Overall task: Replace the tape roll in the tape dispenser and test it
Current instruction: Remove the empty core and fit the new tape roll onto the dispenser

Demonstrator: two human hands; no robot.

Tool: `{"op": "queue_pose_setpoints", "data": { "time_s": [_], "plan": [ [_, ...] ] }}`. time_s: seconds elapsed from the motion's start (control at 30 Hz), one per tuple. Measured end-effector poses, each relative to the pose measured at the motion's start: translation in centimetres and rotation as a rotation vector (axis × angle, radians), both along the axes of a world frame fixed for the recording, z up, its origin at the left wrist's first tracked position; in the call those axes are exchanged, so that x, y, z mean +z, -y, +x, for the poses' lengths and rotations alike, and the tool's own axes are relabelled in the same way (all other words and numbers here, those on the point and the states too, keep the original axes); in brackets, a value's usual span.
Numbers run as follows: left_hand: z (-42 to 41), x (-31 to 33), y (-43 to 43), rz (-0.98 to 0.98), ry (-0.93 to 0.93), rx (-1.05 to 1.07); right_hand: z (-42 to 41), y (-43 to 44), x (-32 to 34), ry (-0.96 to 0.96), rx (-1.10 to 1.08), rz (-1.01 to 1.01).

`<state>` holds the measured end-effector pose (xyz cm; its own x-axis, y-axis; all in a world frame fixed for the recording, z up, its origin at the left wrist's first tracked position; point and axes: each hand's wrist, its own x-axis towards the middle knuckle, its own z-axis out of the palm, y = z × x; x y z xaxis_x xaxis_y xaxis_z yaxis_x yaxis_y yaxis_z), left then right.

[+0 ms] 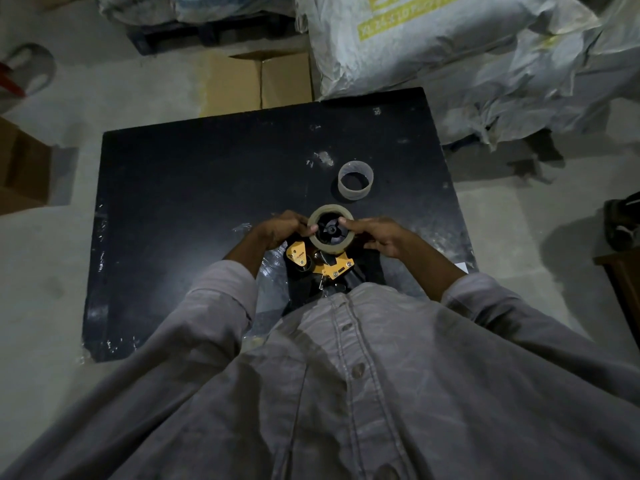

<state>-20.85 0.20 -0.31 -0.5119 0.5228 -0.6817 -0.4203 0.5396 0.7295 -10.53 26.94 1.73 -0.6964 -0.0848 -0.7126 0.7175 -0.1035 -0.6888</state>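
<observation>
Station: a person is standing over a black table (194, 188), working at its near edge.
Dispenser: the yellow-and-black tape dispenser (323, 263) is lying on the table just in front of the person's shirt.
New roll: the tape roll (331, 230) is sitting around the dispenser's black hub (330, 230); whether it is fully home cannot be told.
Left hand: the left hand (278, 230) is gripping the roll's left rim, fingers curled closed on it.
Right hand: the right hand (379, 233) is pinching the right rim, a fingertip reaching over the inner edge.
Spent core: the empty core (355, 181) is standing on the table beyond the roll, apart from it.
Risk, seating: the roll is likely being pressed on; uneven pressure could cock it on the hub so it is binding during the test.
Risk, direction: I cannot tell which way the tape is unwinding; a reversed roll would put the sticky face on the wrong side.
Risk, cutter: the blade end is lying close to the wrists.
Markings: a small mark on the yellow plate (298, 254) is unreadable; green print on the grey sack (433, 39) is appearing upside down and illegible.
</observation>
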Motion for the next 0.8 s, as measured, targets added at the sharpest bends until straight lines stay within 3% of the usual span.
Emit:
{"op": "queue_pose_setpoints", "data": {
  "time_s": [0.17, 0.8],
  "plan": [
    [0.6, -0.6, -0.6, -0.019, -0.100, 0.018, -0.2, 0.4, -1.1, 0.034, -0.031, 0.021],
    [0.5, 1.2, -1.2, -0.180, -0.098, -0.131, -0.1, 0.0, -2.7, 0.098, -0.087, -0.040]
  ]
}}
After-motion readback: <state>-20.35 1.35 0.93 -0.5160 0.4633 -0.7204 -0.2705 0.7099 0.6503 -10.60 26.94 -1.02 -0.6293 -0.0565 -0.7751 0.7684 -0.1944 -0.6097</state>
